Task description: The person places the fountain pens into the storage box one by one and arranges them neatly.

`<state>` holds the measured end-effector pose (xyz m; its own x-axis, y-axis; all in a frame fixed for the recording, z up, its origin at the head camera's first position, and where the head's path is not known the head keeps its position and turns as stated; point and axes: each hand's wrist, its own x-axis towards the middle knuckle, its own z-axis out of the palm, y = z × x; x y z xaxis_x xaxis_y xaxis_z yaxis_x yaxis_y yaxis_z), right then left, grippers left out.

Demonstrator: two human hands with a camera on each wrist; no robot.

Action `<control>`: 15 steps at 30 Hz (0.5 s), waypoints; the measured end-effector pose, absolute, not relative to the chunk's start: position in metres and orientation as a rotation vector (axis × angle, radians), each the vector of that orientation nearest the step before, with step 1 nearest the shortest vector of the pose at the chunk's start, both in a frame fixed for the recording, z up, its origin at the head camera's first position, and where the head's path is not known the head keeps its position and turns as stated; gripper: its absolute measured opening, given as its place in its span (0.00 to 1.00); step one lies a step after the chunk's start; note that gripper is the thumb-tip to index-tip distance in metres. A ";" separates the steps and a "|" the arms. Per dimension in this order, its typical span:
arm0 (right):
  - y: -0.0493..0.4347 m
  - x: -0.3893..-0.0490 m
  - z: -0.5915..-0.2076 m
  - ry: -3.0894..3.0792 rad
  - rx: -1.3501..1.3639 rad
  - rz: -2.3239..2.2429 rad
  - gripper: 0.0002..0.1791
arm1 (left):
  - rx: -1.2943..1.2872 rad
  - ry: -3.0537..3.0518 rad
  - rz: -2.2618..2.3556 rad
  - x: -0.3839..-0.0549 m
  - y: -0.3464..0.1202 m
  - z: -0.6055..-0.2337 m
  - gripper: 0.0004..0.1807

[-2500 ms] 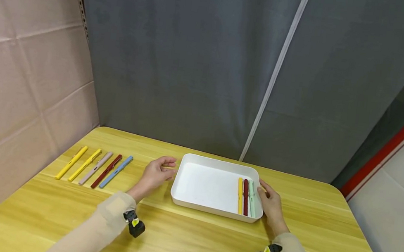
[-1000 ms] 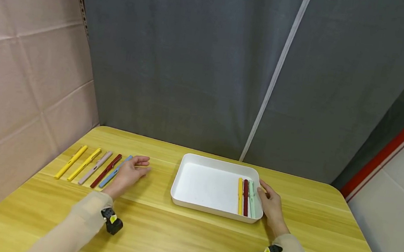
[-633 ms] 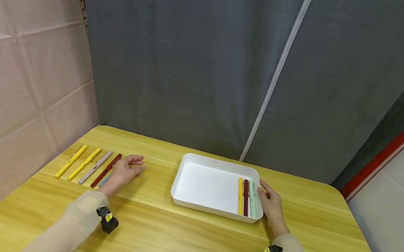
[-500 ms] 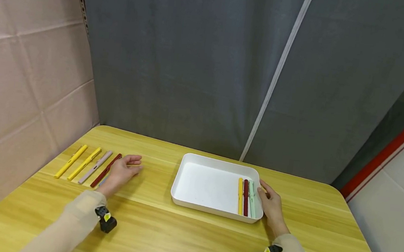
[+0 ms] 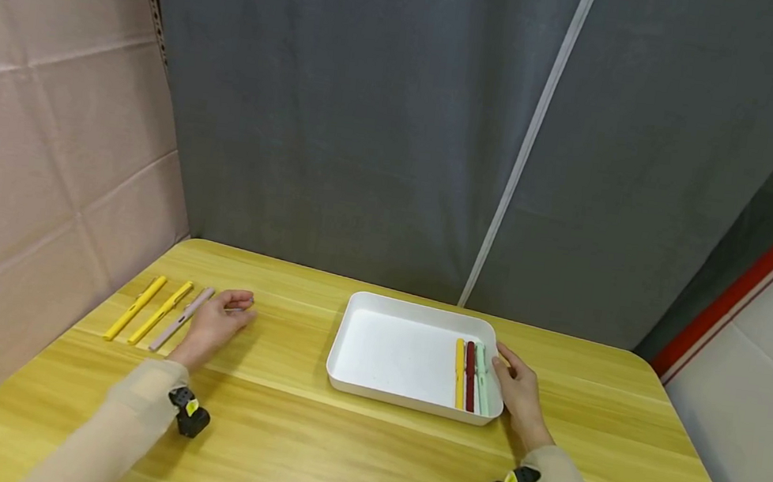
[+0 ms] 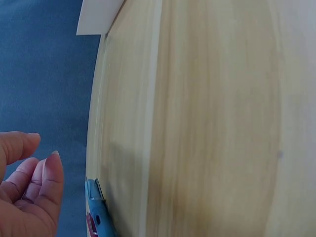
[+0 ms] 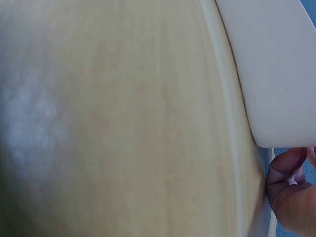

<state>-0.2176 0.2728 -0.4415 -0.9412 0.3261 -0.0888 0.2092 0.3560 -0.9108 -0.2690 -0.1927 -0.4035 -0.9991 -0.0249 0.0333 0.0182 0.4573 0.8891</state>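
Note:
My left hand [image 5: 212, 324] hovers over the right end of a row of pens, fingers loosely bent and holding nothing. A blue pen [image 6: 101, 212] and a dark red pen [image 6: 91, 224] lie beneath it, mostly hidden in the head view. Left of the hand are a pale purple pen [image 5: 181, 319], a yellow pen [image 5: 161, 312] and another yellow pen [image 5: 135, 309]. My right hand [image 5: 518, 391] rests against the right side of a white tray [image 5: 381, 352]. Inside the tray, a yellow pen [image 5: 459, 374], a dark red pen [image 5: 470, 376] and a mint green pen [image 5: 481, 379] lie side by side.
The wooden table [image 5: 333, 458] carries everything, with rounded far corners. A grey curtain [image 5: 342, 125] hangs behind it, and a pale pink cloth wall [image 5: 43, 178] rises on the left. Red-edged white panelling [image 5: 763, 395] stands to the right.
From near the tray's left side, my left hand has moved left over the pens, covering the blue one and then the dark red one. The right hand and tray have stayed in place.

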 end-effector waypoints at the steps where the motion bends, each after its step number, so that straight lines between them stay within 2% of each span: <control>1: 0.273 -0.218 -0.442 -2.496 -0.500 1.657 0.25 | 0.003 -2.645 -1.592 -0.269 -0.194 -0.403 0.25; 15: 0.273 -0.217 -0.442 -2.492 -0.513 1.669 0.25 | 0.068 -2.699 -1.457 -0.273 -0.214 -0.407 0.24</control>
